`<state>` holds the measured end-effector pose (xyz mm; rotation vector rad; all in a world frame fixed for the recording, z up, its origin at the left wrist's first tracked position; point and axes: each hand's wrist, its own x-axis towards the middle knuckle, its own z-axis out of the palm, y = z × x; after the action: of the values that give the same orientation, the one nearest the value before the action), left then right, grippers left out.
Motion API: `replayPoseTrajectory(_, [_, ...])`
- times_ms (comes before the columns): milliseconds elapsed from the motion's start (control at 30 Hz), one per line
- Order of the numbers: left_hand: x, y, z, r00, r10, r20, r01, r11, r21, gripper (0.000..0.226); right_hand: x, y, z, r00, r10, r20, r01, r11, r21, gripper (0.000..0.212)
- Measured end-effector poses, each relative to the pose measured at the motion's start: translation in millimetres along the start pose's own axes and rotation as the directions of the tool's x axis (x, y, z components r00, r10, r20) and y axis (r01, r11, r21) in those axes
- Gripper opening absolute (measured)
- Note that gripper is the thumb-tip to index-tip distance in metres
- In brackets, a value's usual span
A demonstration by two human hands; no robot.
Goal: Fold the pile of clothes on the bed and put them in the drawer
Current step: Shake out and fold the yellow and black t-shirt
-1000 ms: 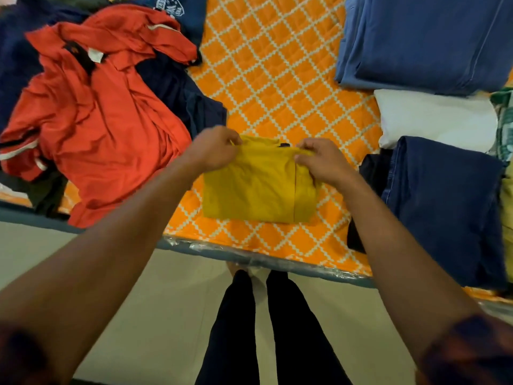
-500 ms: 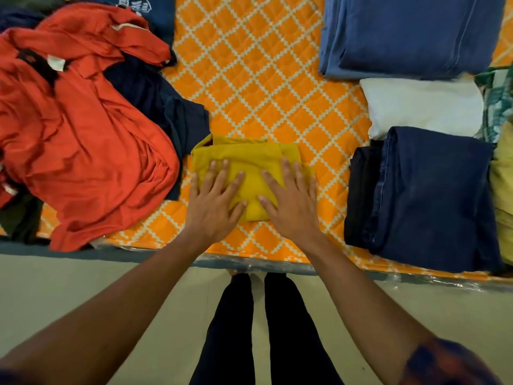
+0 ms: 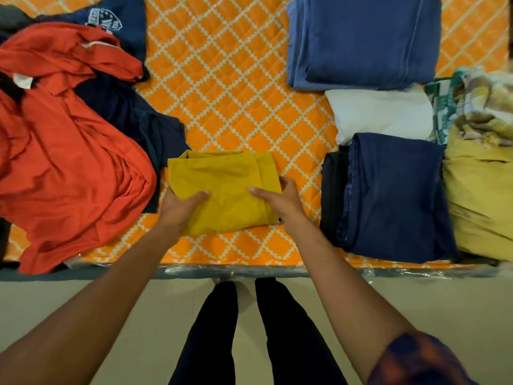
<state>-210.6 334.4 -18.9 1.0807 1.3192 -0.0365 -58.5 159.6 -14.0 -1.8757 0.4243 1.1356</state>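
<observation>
A folded mustard-yellow garment [image 3: 224, 182] lies near the front edge of the bed with the orange diamond-pattern cover [image 3: 236, 87]. My left hand [image 3: 180, 208] grips its near left corner, thumb on top. My right hand [image 3: 280, 201] grips its near right side, thumb on top and fingers under the edge. To the left lies the unfolded pile: a crumpled red shirt [image 3: 63, 162] over dark navy clothes [image 3: 130, 118].
Folded stacks sit on the right: a blue one [image 3: 363, 40], a white one [image 3: 383, 112], dark navy jeans [image 3: 394, 195], a yellow piece [image 3: 480, 195] and patterned cloth [image 3: 477, 104]. The bed's plastic-wrapped front edge [image 3: 249, 270] runs across. My legs [image 3: 249, 329] stand on the floor below.
Both hands first folded the yellow garment over, then pressed it flat with spread fingers. Now they have slid to its near corners and grip it from both sides.
</observation>
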Motion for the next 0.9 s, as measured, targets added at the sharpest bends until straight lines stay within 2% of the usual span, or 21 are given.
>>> replayPoseTrajectory(100, [-6.8, 17.5, -0.8, 0.970, -0.136, 0.200, 0.155, 0.984, -0.085, 0.042, 0.3, -12.3, -11.9, 0.979, 0.077, 0.186, -0.092, 0.993, 0.075, 0.062])
replayPoseTrajectory(167, [-14.8, 30.2, 2.0, 0.966, -0.110, 0.232, 0.135, 0.987, -0.092, 0.030, 0.2, -20.3, -17.5, 0.968, 0.047, 0.248, -0.072, 0.993, 0.093, 0.060])
replayPoseTrajectory(300, [-35.3, 60.7, 21.2, 0.970, -0.020, 0.244, 0.053, 0.990, -0.131, 0.026, -5.0, -44.2, -33.2, 0.956, -0.120, 0.267, 0.074, 0.982, 0.174, 0.049])
replayPoseTrajectory(433, [-53.7, 98.1, 71.1, 0.955, 0.075, 0.287, -0.028, 0.986, -0.166, 0.026, -5.0, -84.5, -88.7, 0.934, -0.284, 0.216, 0.238, 0.947, 0.214, 0.043])
replayPoseTrajectory(533, [-59.0, 125.7, 128.9, 0.926, 0.121, 0.359, -0.055, 0.980, -0.190, 0.030, -3.3, -120.0, -147.4, 0.907, -0.395, 0.145, 0.361, 0.908, 0.214, 0.062])
replayPoseTrajectory(667, [-44.7, 153.0, 230.4, 0.891, 0.217, 0.399, -0.157, 0.972, -0.177, 0.045, 11.8, -157.3, -247.9, 0.866, -0.500, -0.005, 0.496, 0.858, 0.133, 0.048])
replayPoseTrajectory(733, [-28.4, 160.2, 278.9, 0.886, 0.242, 0.396, -0.197, 0.969, -0.152, 0.053, 32.8, -167.9, -293.8, 0.855, -0.514, -0.068, 0.519, 0.849, 0.099, 0.044])
replayPoseTrajectory(800, [-11.6, 164.5, 326.0, 0.890, 0.236, 0.390, -0.232, 0.971, -0.056, 0.049, 66.2, -170.7, -330.2, 0.867, -0.486, -0.114, 0.494, 0.867, 0.060, 0.043])
replayPoseTrajectory(900, [16.0, 151.0, 375.4, 0.918, 0.200, 0.343, -0.257, 0.958, 0.130, 0.051, 111.4, -153.2, -356.9, 0.902, -0.411, -0.134, 0.395, 0.909, -0.132, 0.035])
